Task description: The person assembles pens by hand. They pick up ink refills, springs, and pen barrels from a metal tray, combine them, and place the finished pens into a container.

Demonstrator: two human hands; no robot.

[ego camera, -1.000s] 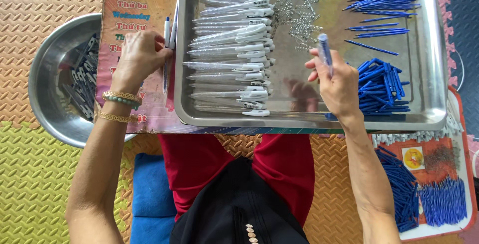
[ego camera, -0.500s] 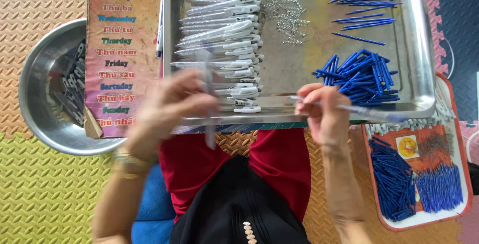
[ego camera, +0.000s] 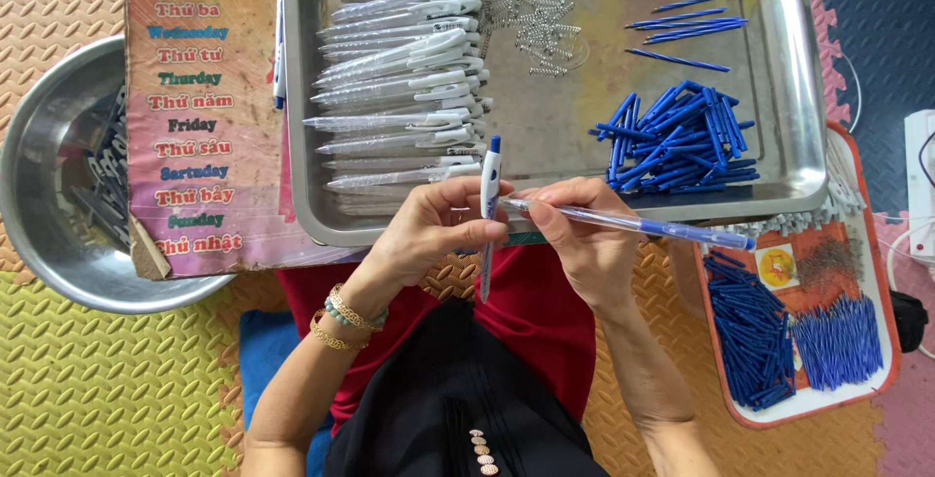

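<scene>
over the tray [ego camera: 312,146], left hand [ego camera: 429,233] pinches pen barrel [ego camera: 488,204].

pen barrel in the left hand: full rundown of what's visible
The pen barrel is a slim clear-and-white plastic tube with a white clip and a blue cap end at the top. It stands nearly upright, blue end up, tapered tip pointing down over the red lap. The left hand pinches its middle between thumb and fingers. The right hand holds a clear refill with a blue rear section, lying almost level, its tip at the barrel's side. The barrel sits just before the near rim of the steel tray.
</scene>
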